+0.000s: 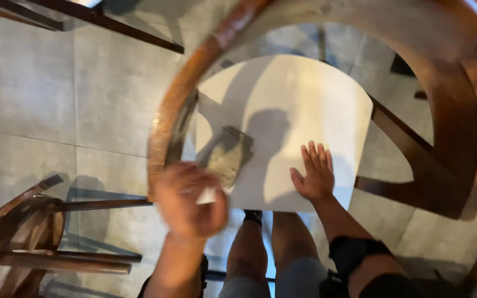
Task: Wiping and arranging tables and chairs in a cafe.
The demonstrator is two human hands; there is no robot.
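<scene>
Inside the round wooden chair frame (448, 138), the flat right hand (314, 174) steadies the white seat panel (293, 110) while the blurred left hand (190, 201) pinches a small white scrap (206, 195).

Motion-blurred left hand (190, 200), white scrap in it indistinct.

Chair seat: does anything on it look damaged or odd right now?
Yes. The white chair seat has a grey-brown scuffed patch near its left edge, like worn or dirty surface. The left hand is blurred beside it; the right hand lies flat on the seat.
</scene>
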